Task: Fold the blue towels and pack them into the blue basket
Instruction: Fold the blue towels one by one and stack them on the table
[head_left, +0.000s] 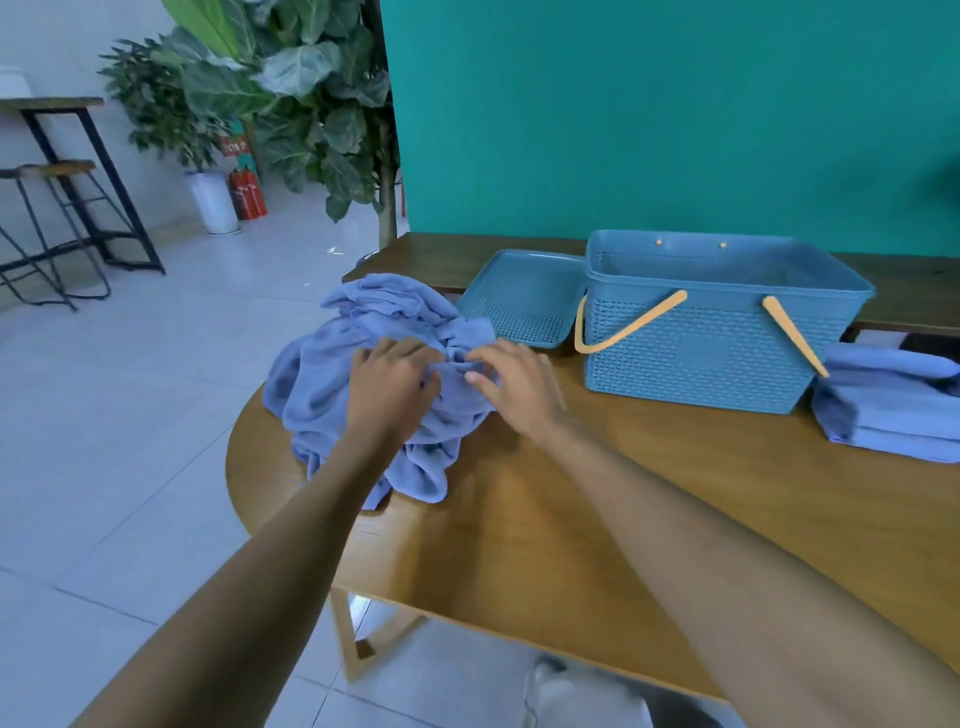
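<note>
While both hands (395, 384) grip crumpled towels (322, 374), the basket (701, 353) seems empty

A big green wall (675, 114) stands behind the wooden surface (597, 499). The floor (130, 415) has shiny white tiles. Leafy plants (291, 93), a red fire extinguisher (248, 195) and dark stools (57, 228) stand far off.
</note>
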